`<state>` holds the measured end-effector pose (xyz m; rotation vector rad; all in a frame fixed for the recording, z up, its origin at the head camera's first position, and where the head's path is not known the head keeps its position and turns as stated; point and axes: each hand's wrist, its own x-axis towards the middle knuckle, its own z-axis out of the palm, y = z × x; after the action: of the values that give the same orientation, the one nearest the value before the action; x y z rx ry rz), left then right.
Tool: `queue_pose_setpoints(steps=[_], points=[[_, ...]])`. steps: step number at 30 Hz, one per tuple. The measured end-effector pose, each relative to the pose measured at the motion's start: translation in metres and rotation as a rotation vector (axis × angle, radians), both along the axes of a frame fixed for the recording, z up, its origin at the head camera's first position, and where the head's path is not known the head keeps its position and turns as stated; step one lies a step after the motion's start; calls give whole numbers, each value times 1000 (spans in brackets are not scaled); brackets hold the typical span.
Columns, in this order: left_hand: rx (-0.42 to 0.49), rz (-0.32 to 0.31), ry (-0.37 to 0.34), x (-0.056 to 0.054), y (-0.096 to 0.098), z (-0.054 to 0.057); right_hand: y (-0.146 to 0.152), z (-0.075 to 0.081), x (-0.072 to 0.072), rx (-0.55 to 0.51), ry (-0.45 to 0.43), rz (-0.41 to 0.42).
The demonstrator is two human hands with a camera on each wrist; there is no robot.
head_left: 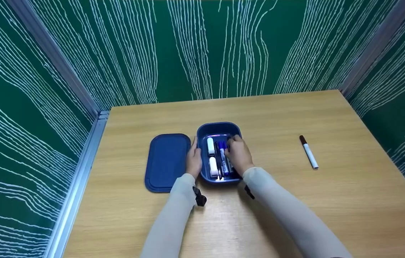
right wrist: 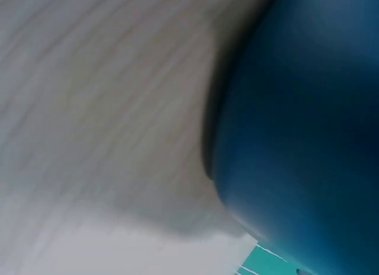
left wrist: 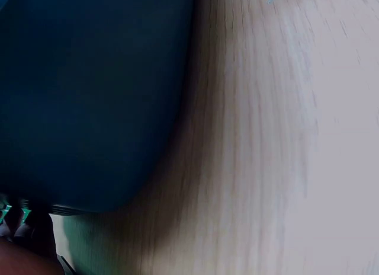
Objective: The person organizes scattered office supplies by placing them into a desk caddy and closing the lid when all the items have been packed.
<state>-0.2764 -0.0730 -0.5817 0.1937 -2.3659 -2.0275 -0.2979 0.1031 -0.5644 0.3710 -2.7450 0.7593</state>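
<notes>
Head view: the wooden table [head_left: 259, 114] spreads under everything, a level rest for each thing. On it, in front of me, sits the dark blue box [head_left: 218, 128], uncovered and close enough, I judge, for both my hands to work at it. Its matching lid [head_left: 168, 163] lies flat just to the left, presumably there so the mouth is free. My left hand [head_left: 194, 159] lies along the box's left wall, between box and lid, fingers extended rather than wrapped round; I take it to be steadying the box. My right hand [head_left: 239, 154] dips over the right rim, fingers bent down among the contents; whether they pinch anything I cannot tell, as the hand hides the tips. Well apart on the right, a brown-capped marker [head_left: 308, 152] lies alone. Within the box, a blue-capped marker [head_left: 224, 159] and a slim dark pen [head_left: 218, 159] lie lengthwise, probably because they fit best so. Smallest, two white blocks [head_left: 210, 146] sit one beyond the other toward the left wall.
</notes>
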Motion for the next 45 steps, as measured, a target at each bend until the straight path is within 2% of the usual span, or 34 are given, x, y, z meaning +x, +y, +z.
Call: queue_pose_setpoints(steps=[4,11,27,34,39,45], points=[[-4,-1,-7,0,0,1,-1,-2,0,67,13,-6],[14,-10,62,-3,1,-1,-2,-5,1,182,91,-20],[4,-20,34,-4,5,-2,0,-7,2,252,41,-19],[8,9,37,-1,2,1,-4,-7,3,268,40,-5],[14,-3,37,1,2,2,-4,-2,3,221,36,-13],[1,1,37,1,1,2,7,9,-5,37,73,-29]])
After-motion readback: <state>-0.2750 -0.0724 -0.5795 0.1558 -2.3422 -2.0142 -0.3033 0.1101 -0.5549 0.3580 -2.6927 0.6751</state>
